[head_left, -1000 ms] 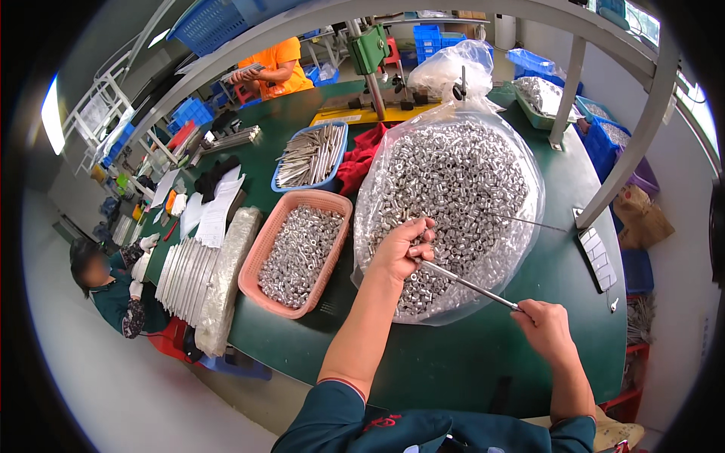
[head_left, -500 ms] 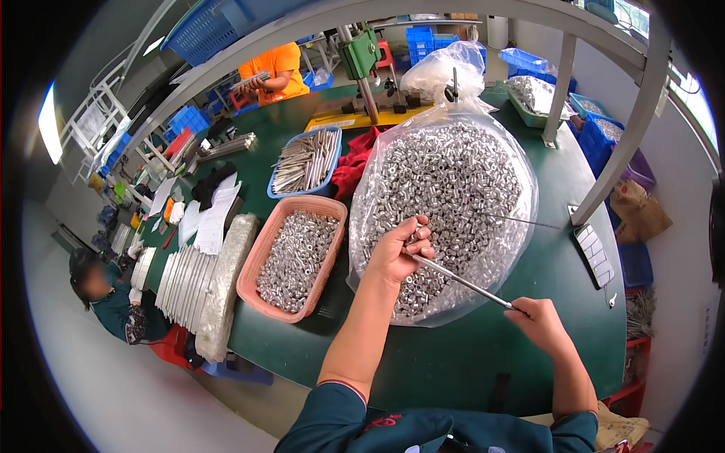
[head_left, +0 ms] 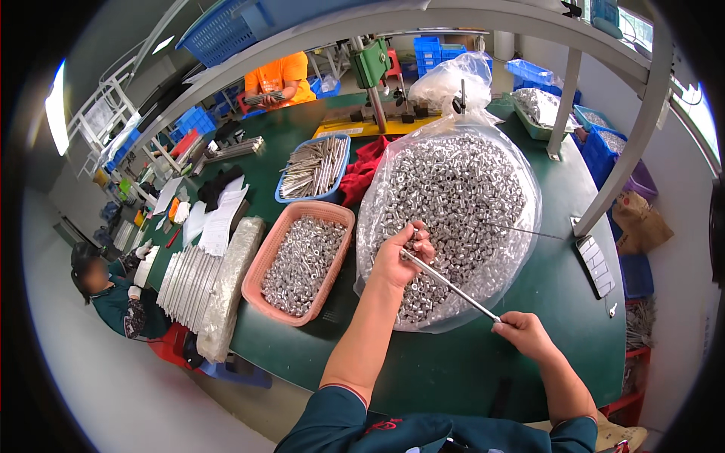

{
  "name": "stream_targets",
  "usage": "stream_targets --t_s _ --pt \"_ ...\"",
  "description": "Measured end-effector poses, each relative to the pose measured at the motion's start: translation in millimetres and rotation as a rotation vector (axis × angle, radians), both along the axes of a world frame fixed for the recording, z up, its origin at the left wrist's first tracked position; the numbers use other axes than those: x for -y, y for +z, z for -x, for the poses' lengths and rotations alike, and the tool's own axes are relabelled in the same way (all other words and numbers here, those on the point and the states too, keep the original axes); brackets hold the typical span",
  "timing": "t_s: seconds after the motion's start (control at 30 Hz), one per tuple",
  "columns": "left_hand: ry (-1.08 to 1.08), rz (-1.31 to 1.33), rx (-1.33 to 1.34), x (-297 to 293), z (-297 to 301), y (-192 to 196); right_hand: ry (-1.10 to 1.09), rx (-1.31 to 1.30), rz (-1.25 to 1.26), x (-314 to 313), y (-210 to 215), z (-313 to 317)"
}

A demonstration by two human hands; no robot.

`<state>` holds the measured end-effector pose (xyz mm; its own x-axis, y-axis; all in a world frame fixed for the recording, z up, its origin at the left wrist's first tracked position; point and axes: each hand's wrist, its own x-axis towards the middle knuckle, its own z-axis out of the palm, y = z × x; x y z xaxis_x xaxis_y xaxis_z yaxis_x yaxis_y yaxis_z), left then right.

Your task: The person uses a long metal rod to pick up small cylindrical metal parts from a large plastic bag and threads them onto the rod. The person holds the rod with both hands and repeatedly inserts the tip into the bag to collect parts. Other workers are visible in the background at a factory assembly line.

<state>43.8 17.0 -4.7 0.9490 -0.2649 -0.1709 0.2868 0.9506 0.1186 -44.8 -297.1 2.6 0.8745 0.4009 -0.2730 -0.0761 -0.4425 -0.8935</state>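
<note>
My right hand (head_left: 527, 334) grips the lower end of a slim metal rod (head_left: 457, 291), which slants up and left across the front of a bag of parts. Its upper tip meets my left hand (head_left: 399, 260), whose fingers are curled around a few small silver sleeves, partly hidden by the fingers. Both hands are above the near side of a large clear plastic bag (head_left: 529, 226), spread open and heaped with short shiny metal sleeves (head_left: 461, 181). A thin wire or rod (head_left: 532, 232) sticks out from the heap toward the right.
Left of the bag stand a pink basket (head_left: 257, 298) of similar sleeves and a blue basket (head_left: 282, 192) of metal rods. A red cloth (head_left: 362, 170), a green press (head_left: 370, 64) and a frame post (head_left: 623, 158) surround the bag. Two other people work farther off.
My right hand has moved slightly left and down with the rod. The rod's upper tip now sits further left, by my left thumb. The whole view has shifted a little.
</note>
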Motion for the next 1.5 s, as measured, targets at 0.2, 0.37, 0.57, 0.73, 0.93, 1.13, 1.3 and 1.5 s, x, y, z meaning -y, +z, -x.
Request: stream_targets --t_s 0.2,0.37,0.57,0.73,0.93,1.13,1.3,1.5 --pt "-0.038 -0.272 0.075 3.3 6.7 10.3 -0.018 0.228 0.219 -3.9 27.3 6.6" --pt "-0.07 -0.367 0.072 7.4 9.5 14.8 -0.013 0.614 0.365 -0.2 31.0 11.7" --pt "-0.085 -0.266 0.031 11.3 12.1 18.3 0.069 -0.251 0.013 -5.6 22.8 8.2" --pt "-0.022 -0.237 -0.047 6.3 7.2 5.2 -0.039 0.434 0.321 -12.3 19.4 14.6" --pt "0.089 -0.071 0.025 9.9 5.2 5.6 -0.004 0.068 0.051 -6.1 3.4 7.4" --pt "0.159 -0.171 -0.014 17.5 6.5 10.0 -0.011 -0.532 -0.354 -7.5 13.2 6.2" --pt "0.167 -0.213 0.065 21.0 3.2 1.5 -0.002 -0.736 -0.504 -11.8 17.1 4.1" --pt "0.281 -0.104 0.027 27.8 -2.5 -14.4 -0.014 -0.752 -0.536 -17.4 11.0 7.9"
